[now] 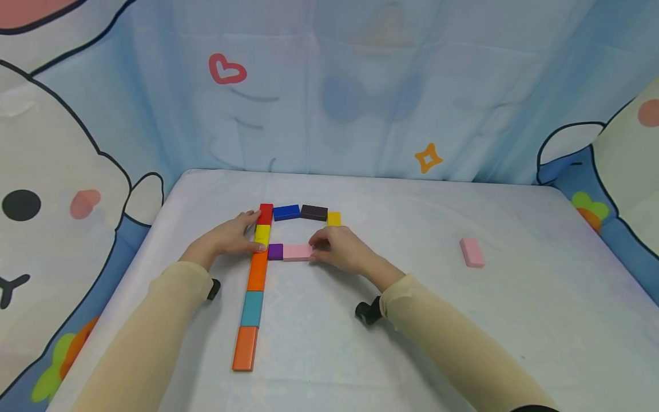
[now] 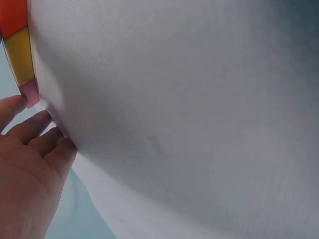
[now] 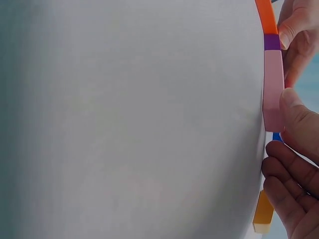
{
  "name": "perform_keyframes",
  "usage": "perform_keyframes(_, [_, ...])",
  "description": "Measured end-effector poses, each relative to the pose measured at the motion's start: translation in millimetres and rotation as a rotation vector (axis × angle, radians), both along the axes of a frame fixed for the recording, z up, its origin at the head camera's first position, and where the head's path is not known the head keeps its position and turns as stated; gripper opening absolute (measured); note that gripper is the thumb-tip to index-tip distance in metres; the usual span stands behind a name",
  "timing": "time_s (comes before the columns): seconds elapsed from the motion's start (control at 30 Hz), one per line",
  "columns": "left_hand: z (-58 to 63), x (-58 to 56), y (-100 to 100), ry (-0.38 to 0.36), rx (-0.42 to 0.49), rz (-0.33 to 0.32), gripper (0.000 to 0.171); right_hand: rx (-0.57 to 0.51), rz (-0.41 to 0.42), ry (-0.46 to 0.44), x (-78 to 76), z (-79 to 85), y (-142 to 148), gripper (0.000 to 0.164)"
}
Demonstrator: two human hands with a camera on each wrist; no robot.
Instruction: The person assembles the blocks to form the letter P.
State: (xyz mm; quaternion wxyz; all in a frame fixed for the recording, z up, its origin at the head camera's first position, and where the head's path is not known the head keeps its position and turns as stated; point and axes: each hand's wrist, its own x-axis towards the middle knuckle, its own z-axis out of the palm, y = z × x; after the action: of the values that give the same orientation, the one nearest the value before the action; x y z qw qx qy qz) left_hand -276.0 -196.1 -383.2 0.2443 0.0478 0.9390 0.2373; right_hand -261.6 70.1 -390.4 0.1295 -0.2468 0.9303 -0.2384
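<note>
My right hand (image 1: 347,252) pinches the right end of a pink block (image 1: 297,253), its thumb (image 3: 295,107) lying against the block's side. That block lies end to end with a small purple block (image 1: 275,252), which meets a long column of blocks. My left hand (image 1: 231,236) touches the column from the left with extended fingers, beside the red block (image 1: 265,214) and the yellow block (image 1: 262,233). Its thumb tip is near the purple block. Below come an orange block (image 1: 257,272), a teal block (image 1: 251,309) and another orange block (image 1: 244,349).
From the column's top, a blue block (image 1: 286,213) and a black block (image 1: 314,212) run rightward to a yellow-orange block (image 1: 334,218), partly hidden by my right hand. A loose pink block (image 1: 472,252) lies farther right on the white tablecloth (image 1: 401,355). A patterned curtain (image 1: 360,114) hangs behind.
</note>
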Motion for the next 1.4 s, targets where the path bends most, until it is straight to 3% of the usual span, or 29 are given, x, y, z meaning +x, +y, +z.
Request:
perform_keyframes(0.43, [0.6,1.2,0.8,-0.011,0.005,0.004,0.096,0.021,-0.053,-0.042,-1.0,0.5,29.5,0.039])
perform_keyframes(0.8, [-0.3,-0.5,0.5,-0.01,0.004,0.001,0.097,0.01,-0.082,-0.036,-1.7,2.0,82.3,0.041])
perform_keyframes(1.17, [-0.3,1.1,0.1,-0.002,0.006,-0.002,0.095,-0.133,-0.102,-0.026,4.4,-6.2,140.6,0.042])
perform_keyframes(1.4, [0.5,2.3,0.7,0.004,0.002,-0.006,0.095,-0.17,-0.139,-0.008,15.0,-2.4,174.8,0.045])
